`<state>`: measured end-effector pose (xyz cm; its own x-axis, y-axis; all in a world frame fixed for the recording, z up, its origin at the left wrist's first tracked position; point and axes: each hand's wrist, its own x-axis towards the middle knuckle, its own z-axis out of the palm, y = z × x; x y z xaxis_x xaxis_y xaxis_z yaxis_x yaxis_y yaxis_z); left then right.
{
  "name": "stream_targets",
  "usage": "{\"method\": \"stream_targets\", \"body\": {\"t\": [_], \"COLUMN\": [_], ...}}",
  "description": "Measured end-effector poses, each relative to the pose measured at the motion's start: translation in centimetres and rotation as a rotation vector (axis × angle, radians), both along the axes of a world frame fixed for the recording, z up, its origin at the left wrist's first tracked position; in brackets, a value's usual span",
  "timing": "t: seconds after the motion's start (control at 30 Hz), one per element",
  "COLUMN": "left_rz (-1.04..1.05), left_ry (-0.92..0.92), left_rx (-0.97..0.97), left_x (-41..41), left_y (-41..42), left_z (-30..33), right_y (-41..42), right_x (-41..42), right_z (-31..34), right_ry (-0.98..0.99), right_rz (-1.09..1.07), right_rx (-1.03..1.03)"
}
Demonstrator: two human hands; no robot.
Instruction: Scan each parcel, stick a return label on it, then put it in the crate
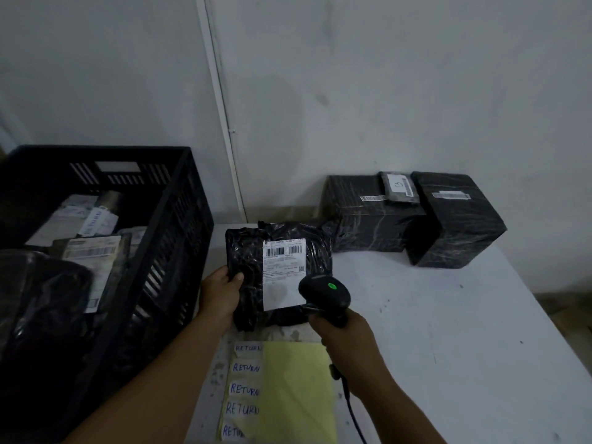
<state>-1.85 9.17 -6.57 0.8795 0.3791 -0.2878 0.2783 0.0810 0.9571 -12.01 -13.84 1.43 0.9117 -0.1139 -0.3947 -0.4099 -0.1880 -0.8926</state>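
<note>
My left hand [221, 293] grips parcel [275, 274] edge, tilting barcode up; right hand [344, 334] clamps scanner [325, 294] aimed at it (green light on). Labels [245, 389] near for sticking.

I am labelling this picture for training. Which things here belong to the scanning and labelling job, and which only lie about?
Belong to the job:
- parcel, held by left hand
- scanner, in right hand
- RETURN labels on yellow sheet
- black crate
- waiting wrapped boxes

Only lying about:
- white wall conduit
</note>
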Motion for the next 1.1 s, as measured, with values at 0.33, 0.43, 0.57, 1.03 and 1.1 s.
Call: {"method": "stream_targets", "body": {"t": [0.33, 0.43, 0.57, 1.03, 1.1], "left_rz": [-0.004, -0.007, -0.008, -0.016, -0.009], "left_ry": [0.012, 0.016, 0.020, 0.051, 0.061], "left_rx": [0.080, 0.089, 0.100, 0.139, 0.165], "left_x": [0.3, 0.3, 0.3, 0.6, 0.6], "left_y": [0.3, 0.4, 0.4, 0.8, 0.8], "left_z": [-0.4, -0.4, -0.4, -1.3, -1.5], "right_y": [0.9, 1.1, 1.1, 0.4, -0.2], "right_x": [-0.6, -0.6, -0.6, -0.6, -0.3], "right_z": [0.9, 0.8, 0.7, -0.2, -1.2], "right_ry": [-0.038, -0.038, -0.037, -0.092, -0.117], "right_rz": [0.012, 0.013, 0.020, 0.019, -0.008], "right_rx": [0.008, -0.002, -0.008, -0.028, -0.110]}}
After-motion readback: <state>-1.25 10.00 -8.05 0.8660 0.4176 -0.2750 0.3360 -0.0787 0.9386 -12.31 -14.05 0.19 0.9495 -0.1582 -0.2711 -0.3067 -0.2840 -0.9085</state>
